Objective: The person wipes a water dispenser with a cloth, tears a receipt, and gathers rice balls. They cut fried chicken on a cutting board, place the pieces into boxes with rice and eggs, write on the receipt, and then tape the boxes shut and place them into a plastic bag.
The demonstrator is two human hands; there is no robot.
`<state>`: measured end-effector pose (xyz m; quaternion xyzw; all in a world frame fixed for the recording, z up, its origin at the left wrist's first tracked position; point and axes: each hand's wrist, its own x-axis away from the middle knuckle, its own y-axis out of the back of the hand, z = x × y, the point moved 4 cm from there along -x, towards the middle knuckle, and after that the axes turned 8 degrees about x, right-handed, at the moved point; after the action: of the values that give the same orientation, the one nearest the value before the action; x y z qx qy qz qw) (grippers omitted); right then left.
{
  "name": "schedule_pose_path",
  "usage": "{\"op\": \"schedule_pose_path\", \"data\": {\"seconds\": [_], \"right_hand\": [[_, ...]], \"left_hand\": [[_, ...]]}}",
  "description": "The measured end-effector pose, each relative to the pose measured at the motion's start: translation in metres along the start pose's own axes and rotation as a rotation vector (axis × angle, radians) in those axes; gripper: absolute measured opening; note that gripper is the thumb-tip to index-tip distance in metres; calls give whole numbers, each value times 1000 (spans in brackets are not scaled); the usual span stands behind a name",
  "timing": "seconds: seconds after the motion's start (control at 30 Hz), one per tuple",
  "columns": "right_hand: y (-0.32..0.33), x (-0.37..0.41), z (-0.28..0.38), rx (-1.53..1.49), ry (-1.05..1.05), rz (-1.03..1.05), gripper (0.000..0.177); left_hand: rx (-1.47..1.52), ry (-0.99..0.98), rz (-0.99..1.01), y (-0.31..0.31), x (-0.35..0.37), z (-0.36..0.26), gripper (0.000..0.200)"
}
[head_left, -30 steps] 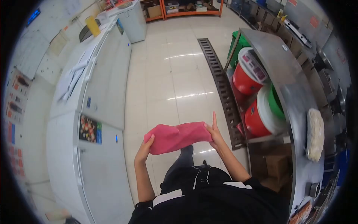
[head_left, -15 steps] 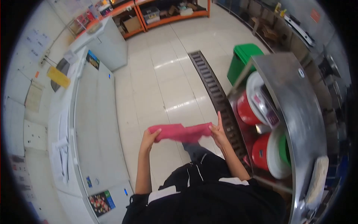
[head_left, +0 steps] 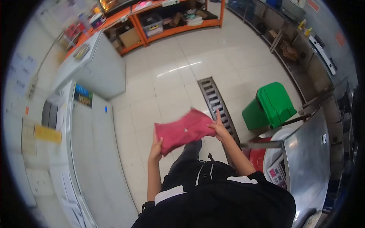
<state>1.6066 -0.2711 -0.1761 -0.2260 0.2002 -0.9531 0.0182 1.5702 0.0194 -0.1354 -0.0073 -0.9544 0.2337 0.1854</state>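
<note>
A dark pink cloth is stretched between my two hands in front of my body, above the tiled floor. My left hand pinches its left end, thumb on top. At the right end, my right hand grips the cloth between thumb and fingers, with the index finger pointing up. A small pale spot shows near the cloth's middle. Below it, one of my legs in dark trousers is visible.
White chest freezers run along the left. A floor drain grate lies ahead, beside a green lidded bin. On the right stands a steel table with red and white tubs beneath. An orange shelf is at the back.
I have moved forward, so the bin and steel table appear lower in view. The cloth was a narrow strip and now hangs spread wider, still held at both ends.
</note>
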Motion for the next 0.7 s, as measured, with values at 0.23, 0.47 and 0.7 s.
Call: {"op": "schedule_pose_path", "data": {"seconds": [0.23, 0.47, 0.7], "right_hand": [[20, -125, 252, 1053, 276, -362, 88], [57, -271, 342, 1422, 276, -385, 85], [162, -383, 489, 428, 340, -291, 50]], "left_hand": [[-174, 294, 509, -196, -269, -32, 68], [477, 466, 563, -374, -452, -28, 61], [343, 233, 459, -492, -630, -84, 68]]}}
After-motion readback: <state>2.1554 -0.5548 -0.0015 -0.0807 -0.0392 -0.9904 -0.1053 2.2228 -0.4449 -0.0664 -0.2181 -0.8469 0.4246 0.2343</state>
